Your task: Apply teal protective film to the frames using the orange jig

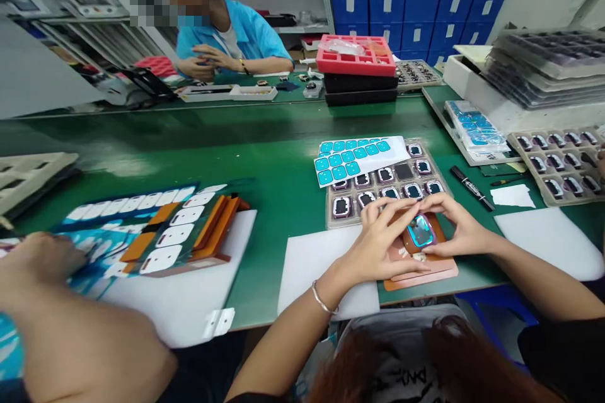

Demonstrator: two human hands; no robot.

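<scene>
My left hand and my right hand are closed around a purple-rimmed watch case with shiny blue film on its face. The left fingers and thumb come in from the left side; the right fingers and thumb grip the right side. Beneath the watch case lies an orange-brown fixture plate, partly covered by my hands. Just behind them is a clear tray of several watch cases. Sheets of blue film stickers lie across that tray.
A white foam sheet lies left of my hands, another right. A black marker lies behind. At left, a co-worker's arm reaches over sticker sheets beside an orange fixture. Another person sits opposite, past stacked trays.
</scene>
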